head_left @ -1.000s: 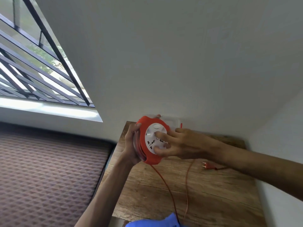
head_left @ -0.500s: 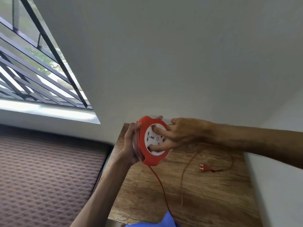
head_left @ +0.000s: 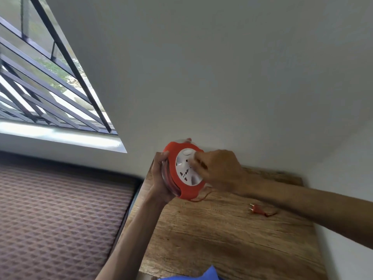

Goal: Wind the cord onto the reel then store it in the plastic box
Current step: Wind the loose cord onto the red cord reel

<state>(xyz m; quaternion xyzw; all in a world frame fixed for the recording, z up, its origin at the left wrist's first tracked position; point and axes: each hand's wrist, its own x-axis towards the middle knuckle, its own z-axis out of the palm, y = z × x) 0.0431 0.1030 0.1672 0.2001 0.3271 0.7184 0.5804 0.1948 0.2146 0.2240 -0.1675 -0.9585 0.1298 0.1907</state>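
An orange cord reel with a white socket face is held upright above the wooden table. My left hand grips its back and rim. My right hand presses its fingers on the white face. A short loop of orange cord hangs under the reel. The orange plug lies on the table to the right, its cord running under my right forearm. The plastic box is hidden behind the reel and hands.
A white wall meets the table's far and right edges. A barred window is at the upper left. A patterned brown mattress lies left of the table. Something blue shows at the bottom edge.
The long loops of cord on the table are gone, drawn into the reel. My right hand has turned round on the white face. The plug now lies nearer the reel.
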